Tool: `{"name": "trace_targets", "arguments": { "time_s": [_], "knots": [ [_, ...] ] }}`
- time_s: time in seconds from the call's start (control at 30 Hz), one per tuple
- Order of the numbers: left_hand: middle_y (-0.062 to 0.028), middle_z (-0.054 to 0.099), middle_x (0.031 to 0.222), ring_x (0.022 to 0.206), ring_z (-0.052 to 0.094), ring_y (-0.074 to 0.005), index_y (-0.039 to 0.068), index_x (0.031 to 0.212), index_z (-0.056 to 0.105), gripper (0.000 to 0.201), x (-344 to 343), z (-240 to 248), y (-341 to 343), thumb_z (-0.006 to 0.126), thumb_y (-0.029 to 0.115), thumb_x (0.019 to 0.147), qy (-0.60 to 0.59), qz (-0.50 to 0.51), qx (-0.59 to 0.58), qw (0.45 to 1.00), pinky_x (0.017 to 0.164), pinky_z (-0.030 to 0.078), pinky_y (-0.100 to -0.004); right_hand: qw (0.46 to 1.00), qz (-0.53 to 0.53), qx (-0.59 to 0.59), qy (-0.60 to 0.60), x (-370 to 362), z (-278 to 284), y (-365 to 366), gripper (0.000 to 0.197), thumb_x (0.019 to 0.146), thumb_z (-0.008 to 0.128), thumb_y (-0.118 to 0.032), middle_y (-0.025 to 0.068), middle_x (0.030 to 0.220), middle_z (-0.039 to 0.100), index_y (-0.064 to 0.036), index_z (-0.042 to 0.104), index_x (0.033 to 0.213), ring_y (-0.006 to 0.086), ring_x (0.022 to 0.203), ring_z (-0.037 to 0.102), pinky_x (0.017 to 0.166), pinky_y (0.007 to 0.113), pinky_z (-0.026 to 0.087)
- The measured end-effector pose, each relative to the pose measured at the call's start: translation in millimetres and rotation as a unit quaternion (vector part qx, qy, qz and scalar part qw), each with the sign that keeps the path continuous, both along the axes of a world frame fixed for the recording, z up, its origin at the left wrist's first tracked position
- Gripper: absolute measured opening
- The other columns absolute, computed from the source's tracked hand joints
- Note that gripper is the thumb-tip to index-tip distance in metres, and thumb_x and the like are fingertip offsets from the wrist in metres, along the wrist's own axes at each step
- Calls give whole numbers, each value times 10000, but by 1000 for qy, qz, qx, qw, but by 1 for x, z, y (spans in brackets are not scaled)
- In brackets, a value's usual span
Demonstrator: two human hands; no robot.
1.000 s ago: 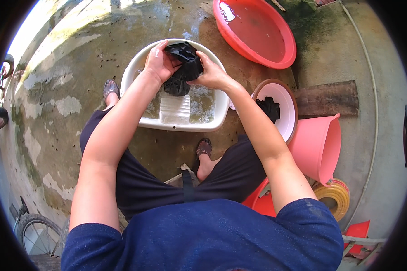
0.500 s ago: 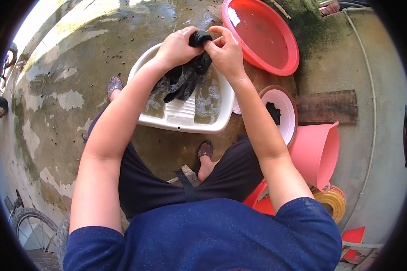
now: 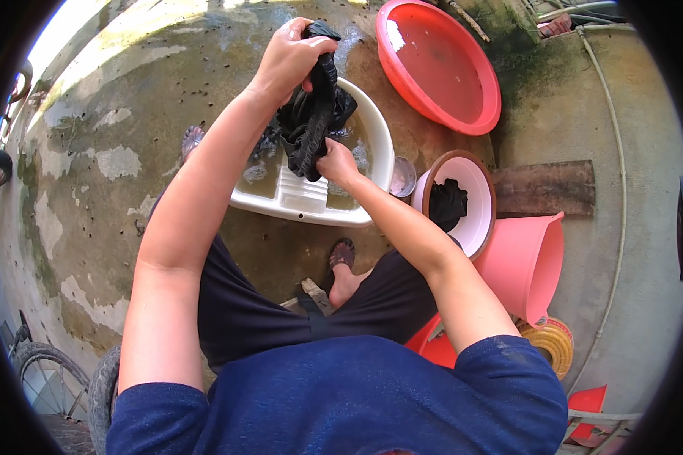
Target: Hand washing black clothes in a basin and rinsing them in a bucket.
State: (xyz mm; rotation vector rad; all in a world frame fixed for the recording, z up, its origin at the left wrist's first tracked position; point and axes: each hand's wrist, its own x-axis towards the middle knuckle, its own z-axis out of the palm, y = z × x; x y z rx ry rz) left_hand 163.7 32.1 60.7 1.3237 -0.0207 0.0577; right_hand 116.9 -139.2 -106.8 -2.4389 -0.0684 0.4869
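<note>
A wet black cloth garment (image 3: 317, 125) hangs stretched between my two hands, over a white washtub (image 3: 385, 155) with a ribbed scrubbing slope and sudsy, murky water. My left hand (image 3: 290, 57), raised above the tub's far side, is closed on the garment's upper end. Lower and nearer to me, my right hand (image 3: 337, 161) grips the garment's other end by its edge, just above the ribbed washboard (image 3: 302, 189). Folds of the cloth hide part of the water and tub. What kind of garment it is, I cannot tell.
A red basin (image 3: 440, 64) holding water stands at the far right. Nearer, a pinkish-white bucket (image 3: 470, 227) contains black cloth (image 3: 448, 205). Beside them are a small metal bowl (image 3: 403, 176), a wooden plank (image 3: 546, 187), a tipped pink bucket (image 3: 520, 262) and a coiled yellow hose (image 3: 555, 341).
My hands have moved apart: the left went up and slightly left, the right came down toward me. The black garment, bunched between them before, is now drawn out lengthwise.
</note>
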Motion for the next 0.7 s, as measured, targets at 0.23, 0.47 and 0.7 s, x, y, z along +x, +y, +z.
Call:
{"name": "trace_targets", "arguments": {
  "time_s": [0.23,0.47,0.7],
  "knots": [
    [-65,635,901,840,583,-171,132,1114,569,462,30,-24,36,516,131,655,-135,146,354,914,798,426,-274,925,-314,200,74,65,55,-102,126,731,464,-26,129,681,601,-3,575,785,244,551,614,415,318,483],
    [-68,627,807,780,553,-143,-16,877,631,299,39,1,69,562,214,700,-8,69,190,979,745,422,-263,937,-164,310,18,121,287,-119,65,744,554,-146,-4,640,540,-100,557,789,108,539,518,457,254,400],
    [-92,593,657,575,592,-178,30,722,607,261,105,180,107,484,244,806,-306,144,610,717,569,516,-379,959,-37,258,-114,110,448,-110,211,749,546,-194,34,806,622,-39,574,889,123,677,607,615,218,515]
  ]
}}
